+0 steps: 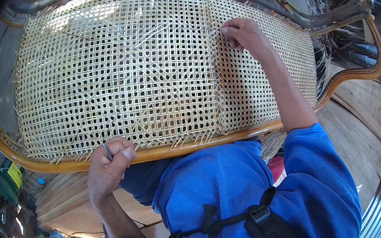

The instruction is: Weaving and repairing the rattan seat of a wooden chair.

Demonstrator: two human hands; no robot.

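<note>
Down at lower left, a thin grey thing [108, 152] at the left hand [109, 169], too small to tell! Upper right, the right hand's [241, 35] palm is hidden! And the blue shirt [217, 182] runs off the bottom edge!

- No words, numbers or signs can be read on anything.
- On the left, just beyond the near left curve of the wooden frame [53, 166], a dark green object [5, 187] carries a bright yellow patch [15, 175] that looks like a label.
- The yellow patch sits on the right part of that green object and is slanted; any print on it is too small and blurred to make out, so whether it bears letters, figures or a symbol cannot be told.
</note>
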